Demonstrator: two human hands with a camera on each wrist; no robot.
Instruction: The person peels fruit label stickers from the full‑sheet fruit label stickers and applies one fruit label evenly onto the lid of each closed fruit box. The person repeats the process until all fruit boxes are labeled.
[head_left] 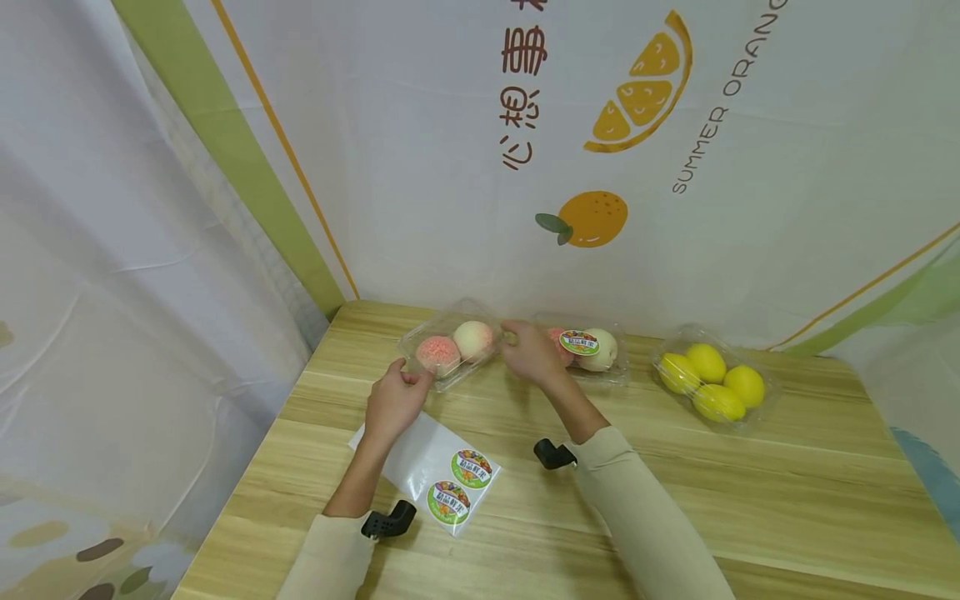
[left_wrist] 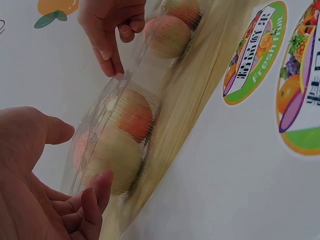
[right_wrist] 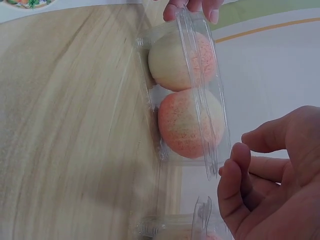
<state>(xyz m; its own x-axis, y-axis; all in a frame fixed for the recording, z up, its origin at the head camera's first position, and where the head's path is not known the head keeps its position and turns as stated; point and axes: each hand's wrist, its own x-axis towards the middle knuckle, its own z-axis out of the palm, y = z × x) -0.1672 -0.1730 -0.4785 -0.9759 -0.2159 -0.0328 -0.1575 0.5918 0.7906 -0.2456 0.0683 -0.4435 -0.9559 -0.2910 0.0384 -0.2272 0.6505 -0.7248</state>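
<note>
A clear plastic fruit box (head_left: pixel 451 345) with a lid stands at the back left of the table, holding two peaches (right_wrist: pixel 186 122). My left hand (head_left: pixel 396 398) holds its left end, thumb and fingers on either side of the rim. At the other end is my right hand (head_left: pixel 531 350), fingertips right at the box's corner; the thumb and forefinger (right_wrist: pixel 239 154) are close together with nothing between them. Below the box lies a white sheet (head_left: pixel 420 454) with two round fruit stickers (head_left: pixel 471 469), partly under my left forearm.
Right of my right hand stands a second clear box (head_left: pixel 617 372) of two peaches with a round sticker (head_left: pixel 580 342) on its lid. Farther right is a clear box (head_left: pixel 666 340) of several lemons (head_left: pixel 720 403). A printed curtain (head_left: pixel 450 167) hangs behind the wooden table (head_left: pixel 675 500).
</note>
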